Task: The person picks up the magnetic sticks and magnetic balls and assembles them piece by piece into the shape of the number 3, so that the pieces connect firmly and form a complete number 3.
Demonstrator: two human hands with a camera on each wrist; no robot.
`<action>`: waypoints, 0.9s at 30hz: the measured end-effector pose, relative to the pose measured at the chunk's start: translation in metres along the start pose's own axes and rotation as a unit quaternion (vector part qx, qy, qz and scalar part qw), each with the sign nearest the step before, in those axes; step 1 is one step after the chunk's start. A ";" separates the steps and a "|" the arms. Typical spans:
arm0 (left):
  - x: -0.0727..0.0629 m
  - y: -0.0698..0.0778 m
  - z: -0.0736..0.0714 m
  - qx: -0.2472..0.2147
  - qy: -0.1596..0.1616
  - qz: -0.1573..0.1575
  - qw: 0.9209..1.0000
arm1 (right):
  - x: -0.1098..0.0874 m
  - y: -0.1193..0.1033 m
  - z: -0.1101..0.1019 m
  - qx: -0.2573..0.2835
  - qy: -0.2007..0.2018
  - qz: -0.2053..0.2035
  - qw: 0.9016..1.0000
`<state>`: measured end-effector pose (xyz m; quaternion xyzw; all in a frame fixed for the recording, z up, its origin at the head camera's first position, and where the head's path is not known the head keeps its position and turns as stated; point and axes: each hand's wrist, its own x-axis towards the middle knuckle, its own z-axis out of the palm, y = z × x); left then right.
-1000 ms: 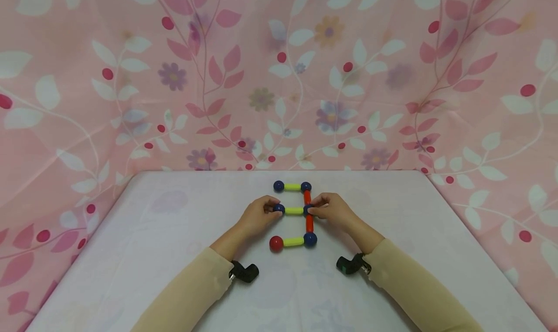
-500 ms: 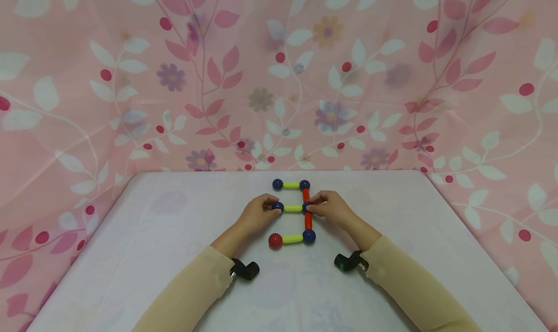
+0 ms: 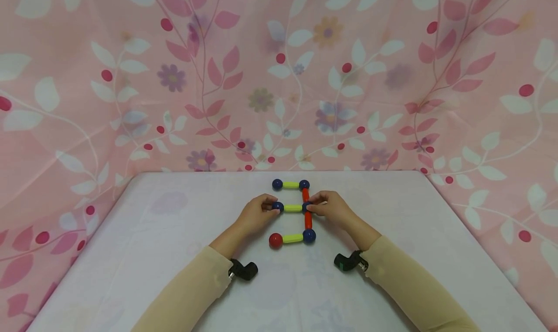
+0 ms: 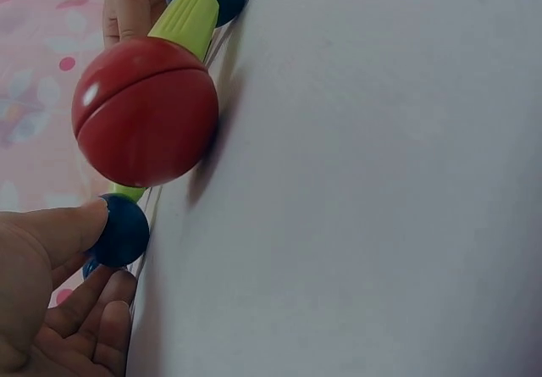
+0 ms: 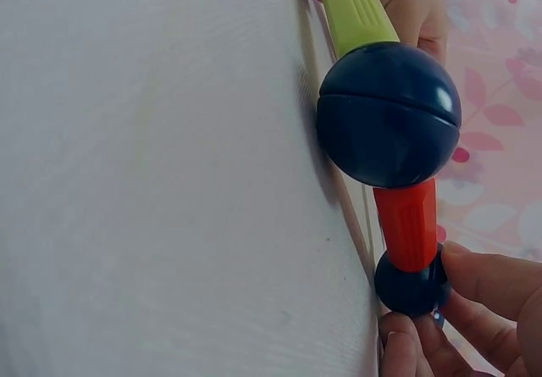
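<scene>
A figure of balls and rods lies on the table, shaped like a backward E. Two red rods (image 3: 308,220) form its right side, and three yellow-green rods (image 3: 293,208) run left from it. My left hand (image 3: 257,216) pinches the dark blue ball (image 4: 124,231) at the left end of the middle rod. With thumb and fingers my right hand (image 3: 333,210) holds the middle blue ball (image 5: 410,285) between the red rods. A red ball (image 3: 276,240) ends the near rod, joined at its right to a blue ball (image 3: 309,235). Another blue ball (image 3: 277,184) ends the far rod.
The figure lies on a white-covered table (image 3: 174,283). Behind it hangs a pink floral cloth (image 3: 244,80). Black wrist cameras (image 3: 244,270) sit at both beige sleeves (image 3: 192,283).
The figure and both hands sit very slightly higher in the head view than a second ago, along with a small shift of the whole view. Both hands keep their holds.
</scene>
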<state>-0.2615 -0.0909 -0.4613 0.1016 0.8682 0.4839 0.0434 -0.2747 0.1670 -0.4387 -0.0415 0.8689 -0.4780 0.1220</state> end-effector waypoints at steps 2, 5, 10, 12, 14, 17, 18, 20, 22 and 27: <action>0.000 0.000 -0.001 0.001 0.001 0.002 1.000 | 0.000 0.000 0.000 0.001 0.003 0.002 1.000; 0.000 -0.001 -0.001 -0.002 0.001 0.002 1.000 | 0.000 0.000 -0.001 -0.001 0.005 -0.001 1.000; 0.000 -0.001 -0.001 -0.002 0.000 0.004 1.000 | 0.001 0.002 -0.001 -0.001 0.006 -0.002 1.000; 0.000 -0.001 -0.001 -0.003 -0.001 0.005 1.000 | 0.001 0.002 -0.001 0.001 0.007 -0.001 1.000; 0.000 -0.001 -0.001 -0.004 0.000 0.006 1.000 | 0.001 0.002 -0.001 -0.001 0.008 -0.004 1.000; 0.000 -0.001 -0.002 -0.008 -0.002 0.007 1.000 | 0.000 0.002 -0.001 0.000 0.012 -0.003 1.000; 0.000 -0.001 -0.002 -0.009 -0.003 0.007 1.000 | 0.000 0.002 -0.001 -0.001 0.012 -0.002 1.000; 0.000 -0.001 -0.002 -0.010 -0.004 0.007 1.000 | 0.000 0.002 -0.002 0.000 0.013 0.000 1.000; -0.001 -0.002 -0.003 -0.008 -0.003 0.006 1.000 | -0.001 0.002 -0.003 -0.003 0.009 -0.004 1.000; -0.010 -0.006 -0.013 0.015 0.002 0.009 1.000 | -0.005 0.006 -0.013 -0.012 0.007 -0.028 1.000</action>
